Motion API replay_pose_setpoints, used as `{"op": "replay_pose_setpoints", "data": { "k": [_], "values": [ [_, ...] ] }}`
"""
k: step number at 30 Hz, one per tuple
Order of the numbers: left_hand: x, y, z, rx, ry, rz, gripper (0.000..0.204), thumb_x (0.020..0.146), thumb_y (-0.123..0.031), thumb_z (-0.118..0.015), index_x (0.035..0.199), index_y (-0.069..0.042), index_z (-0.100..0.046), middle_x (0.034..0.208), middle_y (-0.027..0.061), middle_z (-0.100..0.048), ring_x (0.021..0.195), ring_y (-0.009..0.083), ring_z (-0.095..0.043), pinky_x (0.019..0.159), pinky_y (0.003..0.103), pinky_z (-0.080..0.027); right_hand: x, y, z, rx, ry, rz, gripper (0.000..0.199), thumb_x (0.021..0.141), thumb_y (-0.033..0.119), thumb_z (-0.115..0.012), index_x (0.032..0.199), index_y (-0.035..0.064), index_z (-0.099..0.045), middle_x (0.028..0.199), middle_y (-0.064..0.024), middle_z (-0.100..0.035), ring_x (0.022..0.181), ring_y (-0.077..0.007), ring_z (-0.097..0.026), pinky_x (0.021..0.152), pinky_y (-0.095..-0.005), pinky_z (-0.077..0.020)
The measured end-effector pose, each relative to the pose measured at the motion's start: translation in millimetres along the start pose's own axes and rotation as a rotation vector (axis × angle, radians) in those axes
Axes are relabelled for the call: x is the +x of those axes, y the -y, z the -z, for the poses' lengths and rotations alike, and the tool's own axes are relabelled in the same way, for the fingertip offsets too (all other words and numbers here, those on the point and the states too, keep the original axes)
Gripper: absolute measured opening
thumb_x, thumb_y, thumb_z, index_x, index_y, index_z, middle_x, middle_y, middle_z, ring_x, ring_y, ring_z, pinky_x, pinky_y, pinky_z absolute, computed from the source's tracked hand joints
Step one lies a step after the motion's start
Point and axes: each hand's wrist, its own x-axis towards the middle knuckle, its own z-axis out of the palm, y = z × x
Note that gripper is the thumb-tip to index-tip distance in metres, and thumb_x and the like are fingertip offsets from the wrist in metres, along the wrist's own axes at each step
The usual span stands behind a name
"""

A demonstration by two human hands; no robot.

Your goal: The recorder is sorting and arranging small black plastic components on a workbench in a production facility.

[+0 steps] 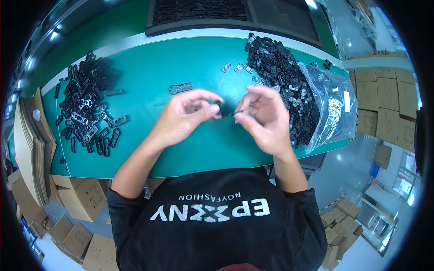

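Over the middle of the green table my left hand (181, 116) pinches a small black part (218, 107), mostly hidden by the fingers. My right hand (266, 118) faces it a short way off, thumb and forefinger closed on a small thin dark piece (238, 113). Motion blurs both pieces, so their exact shape does not show. Just beyond my left hand lies one long black plastic part with a ring-shaped end (181, 87). Close by my right hand, a heap of small black pieces (289, 86) spreads along the table's right side.
Long black plastic parts (86, 113) form a pile at the left. A few small pieces (238, 67) lie apart near the right heap. A clear plastic bag (332, 108) covers the table's right end. A dark tray (289, 22) stands beyond the far edge; cardboard boxes (81, 198) are at the lower left.
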Motion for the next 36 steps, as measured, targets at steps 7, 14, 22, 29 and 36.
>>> {"op": "replay_pose_setpoints", "data": {
  "k": [7,14,22,29,36],
  "values": [
    [-6.8,-14.0,8.0,0.661,-0.17,-0.266,0.039,0.098,-0.007,-0.077,0.137,-0.009,-0.072,0.098,0.0088,-0.076,0.085,0.018,-0.073,0.08,0.034,-0.058,6.6,-11.1,9.3,-0.563,-0.019,-0.352,0.054,0.091,-0.012,-0.077,0.142,0.0022,-0.064,0.114,-0.0134,-0.069,0.09,-0.0177,-0.069,0.083,-0.0304,-0.0601],
    [-20.8,-9.0,0.3,0.751,-0.236,-0.353,0.048,0.094,-0.004,-0.08,0.141,-0.011,-0.07,0.102,0.0116,-0.077,0.085,0.0265,-0.073,0.081,0.039,-0.059,13.8,-6.6,-38.1,-0.3,0.021,0.05,0.055,0.089,-0.011,-0.079,0.141,0.0038,-0.067,0.102,-0.0121,-0.075,0.085,-0.0178,-0.074,0.079,-0.0318,-0.0622],
    [-39.3,6.2,27.0,1.0,-0.216,-0.478,0.058,0.087,-0.01,-0.087,0.142,-0.012,-0.069,0.108,0.0088,-0.076,0.099,0.0298,-0.071,0.086,0.042,-0.058,4.0,-11.1,-52.9,-0.226,0.065,-0.245,0.059,0.089,-0.01,-0.08,0.144,0.0052,-0.064,0.096,-0.0109,-0.076,0.084,-0.0154,-0.074,0.077,-0.0326,-0.0622],
    [-41.4,19.6,40.2,1.062,-0.131,-0.478,0.06,0.082,-0.013,-0.091,0.139,-0.011,-0.071,0.107,0.0087,-0.077,0.1,0.0323,-0.069,0.087,0.043,-0.057,7.2,-17.7,-65.6,-0.484,0.097,-0.099,0.062,0.086,-0.011,-0.081,0.144,0.0073,-0.066,0.093,-0.0094,-0.077,0.081,-0.0202,-0.072,0.072,-0.0344,-0.0593],
    [-37.8,28.0,47.9,0.999,-0.114,-0.556,0.051,0.081,-0.013,-0.09,0.129,-0.009,-0.073,0.103,0.0052,-0.074,0.093,0.0305,-0.066,0.084,0.043,-0.057,7.2,-12.6,-62.1,-0.692,0.131,0.124,0.069,0.08,-0.01,-0.082,0.144,0.0092,-0.067,0.09,-0.0092,-0.076,0.082,-0.0266,-0.069,0.071,-0.0367,-0.0573]
  ]
}}
